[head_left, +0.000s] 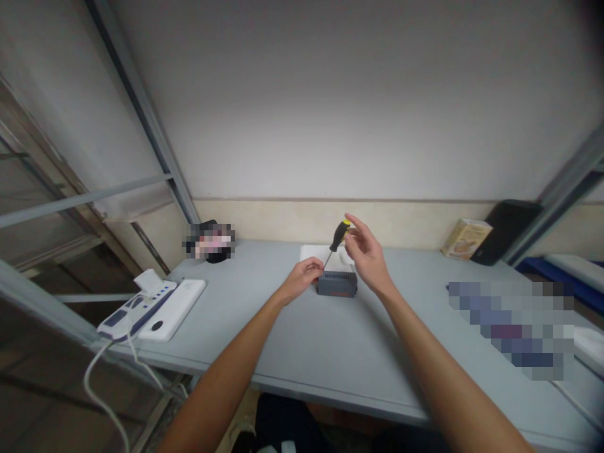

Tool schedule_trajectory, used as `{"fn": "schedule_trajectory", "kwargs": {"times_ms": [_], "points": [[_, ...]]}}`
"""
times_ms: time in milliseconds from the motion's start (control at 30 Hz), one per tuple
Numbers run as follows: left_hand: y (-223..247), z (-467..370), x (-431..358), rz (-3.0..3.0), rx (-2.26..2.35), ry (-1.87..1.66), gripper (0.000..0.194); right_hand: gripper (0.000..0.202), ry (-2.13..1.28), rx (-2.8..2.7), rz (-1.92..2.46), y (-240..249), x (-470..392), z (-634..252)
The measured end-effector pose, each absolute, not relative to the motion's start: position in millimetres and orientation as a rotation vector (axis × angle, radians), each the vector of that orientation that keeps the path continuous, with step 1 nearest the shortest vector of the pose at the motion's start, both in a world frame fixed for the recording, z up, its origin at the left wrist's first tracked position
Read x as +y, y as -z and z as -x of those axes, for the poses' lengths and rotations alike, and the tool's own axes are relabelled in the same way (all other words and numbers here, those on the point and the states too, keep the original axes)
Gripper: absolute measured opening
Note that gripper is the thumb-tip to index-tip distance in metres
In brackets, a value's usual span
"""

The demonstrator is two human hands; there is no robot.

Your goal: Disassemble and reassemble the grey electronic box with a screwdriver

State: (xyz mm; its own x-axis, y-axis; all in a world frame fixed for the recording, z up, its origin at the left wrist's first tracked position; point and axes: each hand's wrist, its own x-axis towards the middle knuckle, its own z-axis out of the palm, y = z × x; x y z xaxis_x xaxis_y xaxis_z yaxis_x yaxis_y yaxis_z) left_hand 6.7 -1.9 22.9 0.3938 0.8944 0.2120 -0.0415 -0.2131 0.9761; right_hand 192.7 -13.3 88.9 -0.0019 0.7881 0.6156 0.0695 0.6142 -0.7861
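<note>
Right grip loosely holding screwdriver; left grip near its low end, by box, can't tell what it pinches. Leaning screwdriver might slip, poke left grip. Beside left grip, on smooth grey desk: box, dark, hard-looking, slotted top. Screwdriver: thin rod, fat handle.

Dim light; wall darkening toward twelve o'clock, corner black at two; soft shadow on bench near five; edges stretched.
</note>
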Motion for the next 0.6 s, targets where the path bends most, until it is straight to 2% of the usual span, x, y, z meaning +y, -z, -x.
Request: {"fn": "schedule_trajectory", "kwargs": {"times_ms": [133, 600], "points": [[-22.0, -6.9, -1.0, -1.553, 0.790, -1.056, 0.012, 0.042, -0.583, -1.455, 0.765, -88.0, -12.0, -189.7], [-20.2, -8.2, -1.4, -1.591, 0.806, -1.089, 0.009, 0.039, -0.590, -1.350, 0.841, -81.6, -4.8, -197.8]]}}
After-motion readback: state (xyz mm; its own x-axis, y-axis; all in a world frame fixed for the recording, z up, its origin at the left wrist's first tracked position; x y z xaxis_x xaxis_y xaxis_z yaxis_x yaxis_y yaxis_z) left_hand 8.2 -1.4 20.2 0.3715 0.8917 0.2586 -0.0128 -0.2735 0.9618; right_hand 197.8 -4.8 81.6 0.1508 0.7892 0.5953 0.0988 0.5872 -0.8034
